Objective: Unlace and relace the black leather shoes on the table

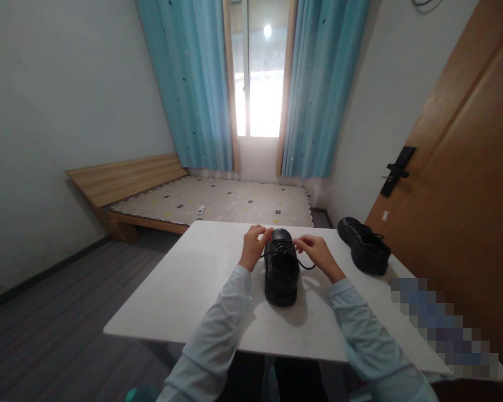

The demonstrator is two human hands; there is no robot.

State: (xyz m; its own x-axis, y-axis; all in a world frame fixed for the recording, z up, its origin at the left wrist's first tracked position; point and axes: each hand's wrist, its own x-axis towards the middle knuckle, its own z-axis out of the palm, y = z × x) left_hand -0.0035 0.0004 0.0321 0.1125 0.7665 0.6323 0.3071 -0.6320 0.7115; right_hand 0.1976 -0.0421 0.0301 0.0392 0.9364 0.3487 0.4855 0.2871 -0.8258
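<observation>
A black lace-up shoe [281, 272] stands on the white table [184, 290], toe pointing away from me. My left hand [254, 245] is at the shoe's left side, fingers pinched on a black lace end. On the right side, my right hand [316, 254] pinches the other lace, which loops out toward my wrist. Both laces run from the shoe's eyelets to my fingers. Both arms wear light blue sleeves.
A second black shoe [364, 245] sits at the table's far right, near a wooden door [465, 184]. Beyond the table are a low wooden bed [209, 201] with a patterned mattress, blue curtains [318, 89] and a bright window [257, 72]. Grey floor lies left.
</observation>
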